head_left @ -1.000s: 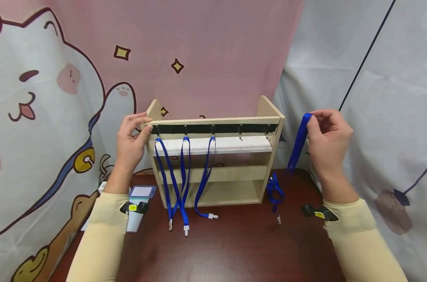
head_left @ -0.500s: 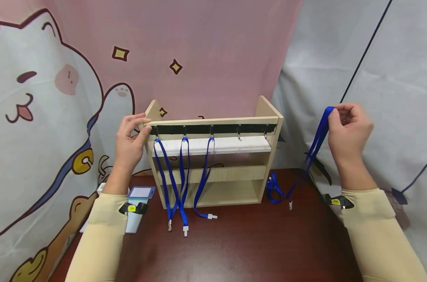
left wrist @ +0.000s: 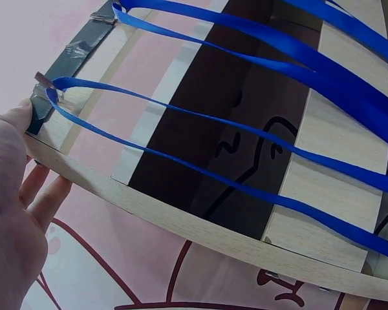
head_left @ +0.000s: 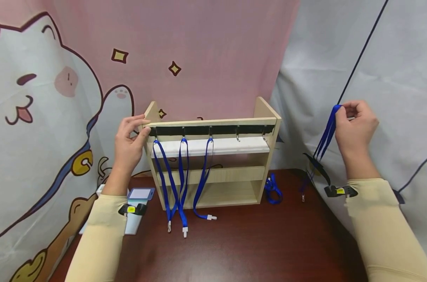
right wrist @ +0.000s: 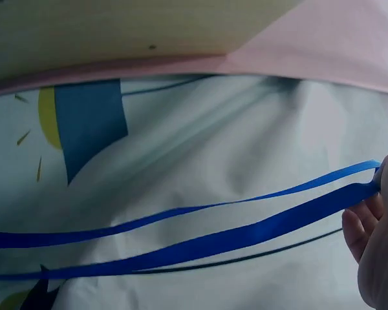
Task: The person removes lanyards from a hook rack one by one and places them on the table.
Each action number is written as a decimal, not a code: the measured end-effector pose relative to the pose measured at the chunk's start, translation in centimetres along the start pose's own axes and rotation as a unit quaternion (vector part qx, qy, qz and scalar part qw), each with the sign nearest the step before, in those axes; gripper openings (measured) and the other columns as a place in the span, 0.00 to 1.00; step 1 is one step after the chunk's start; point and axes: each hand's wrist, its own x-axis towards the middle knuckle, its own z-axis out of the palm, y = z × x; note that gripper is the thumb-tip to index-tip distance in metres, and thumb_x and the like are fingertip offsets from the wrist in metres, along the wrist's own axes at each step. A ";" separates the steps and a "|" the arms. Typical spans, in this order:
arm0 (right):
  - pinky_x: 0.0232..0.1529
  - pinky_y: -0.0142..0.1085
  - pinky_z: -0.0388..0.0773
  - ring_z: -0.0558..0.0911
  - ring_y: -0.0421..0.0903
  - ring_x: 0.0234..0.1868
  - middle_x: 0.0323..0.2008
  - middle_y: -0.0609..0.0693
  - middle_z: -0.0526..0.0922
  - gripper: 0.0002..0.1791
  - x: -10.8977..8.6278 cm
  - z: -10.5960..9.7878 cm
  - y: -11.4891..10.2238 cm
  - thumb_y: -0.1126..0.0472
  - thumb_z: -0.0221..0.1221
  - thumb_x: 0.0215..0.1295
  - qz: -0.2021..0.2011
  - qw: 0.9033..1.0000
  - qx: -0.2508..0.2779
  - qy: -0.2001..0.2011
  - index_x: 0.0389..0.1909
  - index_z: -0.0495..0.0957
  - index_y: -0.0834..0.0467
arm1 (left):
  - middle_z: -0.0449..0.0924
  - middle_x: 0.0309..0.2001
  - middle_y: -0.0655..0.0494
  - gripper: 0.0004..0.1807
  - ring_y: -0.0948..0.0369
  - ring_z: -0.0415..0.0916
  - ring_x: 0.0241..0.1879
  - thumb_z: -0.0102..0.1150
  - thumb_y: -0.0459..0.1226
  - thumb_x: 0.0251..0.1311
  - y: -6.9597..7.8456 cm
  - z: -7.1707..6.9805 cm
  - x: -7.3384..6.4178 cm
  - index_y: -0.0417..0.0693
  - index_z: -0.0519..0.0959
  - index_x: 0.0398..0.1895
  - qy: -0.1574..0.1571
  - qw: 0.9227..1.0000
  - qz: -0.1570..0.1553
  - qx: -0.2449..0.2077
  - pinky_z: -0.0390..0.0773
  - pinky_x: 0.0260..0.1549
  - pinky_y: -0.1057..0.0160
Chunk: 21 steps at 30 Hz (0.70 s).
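Note:
My right hand point(head_left: 355, 123) pinches the top of a blue lanyard point(right wrist: 246, 232) off to the right of the wooden rack point(head_left: 213, 173). The lanyard's loop hangs down, with its metal clip point(head_left: 303, 198) low over the table's right side. With thumb in front and fingers behind, my left hand point(head_left: 130, 135) grips the rack's upper left corner. Along the rack's black strip point(head_left: 197, 130) runs a row of metal hooks. The three on the left each carry a blue lanyard point(left wrist: 181, 169), while the two on the right point(head_left: 238, 137) are bare.
Another blue lanyard point(head_left: 273, 190) lies bundled on the table point(head_left: 234, 243) beside the rack's right foot. Card holders point(head_left: 141, 194) lie by the left forearm, partly covered by it. Printed cloth point(head_left: 217, 58) closes off the back and sides.
My right hand has moved right and slightly up, carrying the lanyard farther from the rack. Its clip has swung right too. The left hand keeps its grip on the rack's corner.

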 end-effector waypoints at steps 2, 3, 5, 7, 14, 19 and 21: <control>0.36 0.25 0.69 0.77 0.27 0.33 0.31 0.25 0.78 0.13 0.1 0.0 0.4 0.59 0.60 0.77 -0.006 1.000 -0.001 0.001 0.42 0.87 0.66 | 0.76 0.70 0.46 0.12 0.54 0.70 0.72 0.64 0.32 0.80 0.2 0.0 0.0 0.36 0.87 0.59 -0.001 1.000 -0.002 -0.001 0.83 0.56 0.70; 0.36 0.25 0.69 0.77 0.27 0.34 0.31 0.25 0.78 0.13 0.2 0.0 0.6 0.59 0.60 0.77 -0.007 1.000 -0.003 0.001 0.42 0.87 0.66 | 0.76 0.71 0.46 0.12 0.54 0.70 0.72 0.64 0.32 0.80 0.0 0.0 0.0 0.36 0.87 0.59 -0.001 1.000 -0.003 -0.001 0.84 0.57 0.70; 0.37 0.24 0.69 0.76 0.26 0.34 0.31 0.24 0.77 0.14 0.2 0.0 1.0 0.59 0.60 0.77 -0.008 1.000 -0.009 0.002 0.42 0.87 0.67 | 0.76 0.71 0.47 0.12 0.54 0.70 0.72 0.63 0.32 0.80 -0.4 0.0 0.0 0.36 0.87 0.59 -0.001 1.000 -0.003 -0.001 0.84 0.57 0.69; 0.37 0.24 0.68 0.76 0.26 0.34 0.31 0.24 0.77 0.14 0.2 0.1 1.4 0.59 0.60 0.76 -0.009 1.000 -0.014 -0.001 0.43 0.86 0.68 | 0.76 0.71 0.47 0.12 0.54 0.70 0.72 0.64 0.33 0.80 -0.7 0.1 0.1 0.37 0.87 0.59 0.000 1.000 -0.003 0.002 0.84 0.58 0.68; 0.39 0.24 0.68 0.76 0.26 0.35 0.34 0.33 0.81 0.13 -0.6 0.5 2.3 0.57 0.60 0.77 0.005 0.999 -0.035 -0.015 0.41 0.87 0.63 | 0.76 0.71 0.48 0.12 0.55 0.70 0.73 0.64 0.33 0.80 -1.1 0.1 0.1 0.38 0.87 0.59 0.000 1.000 -0.001 0.009 0.85 0.59 0.65; 0.40 0.22 0.67 0.74 0.24 0.35 0.38 0.50 0.86 0.15 -1.5 1.1 3.4 0.58 0.60 0.78 -0.012 0.998 -0.051 -0.033 0.44 0.87 0.67 | 0.76 0.71 0.47 0.12 0.55 0.70 0.72 0.64 0.33 0.80 -1.3 0.0 0.1 0.37 0.87 0.59 0.003 1.000 0.001 0.005 0.86 0.60 0.62; 0.40 0.21 0.66 0.73 0.23 0.35 0.39 0.54 0.86 0.15 -1.9 1.4 3.8 0.58 0.60 0.78 -0.014 0.997 -0.060 -0.040 0.45 0.87 0.67 | 0.76 0.71 0.47 0.12 0.54 0.70 0.72 0.65 0.33 0.79 -1.4 0.0 0.1 0.37 0.87 0.59 0.003 1.000 0.003 0.004 0.86 0.60 0.61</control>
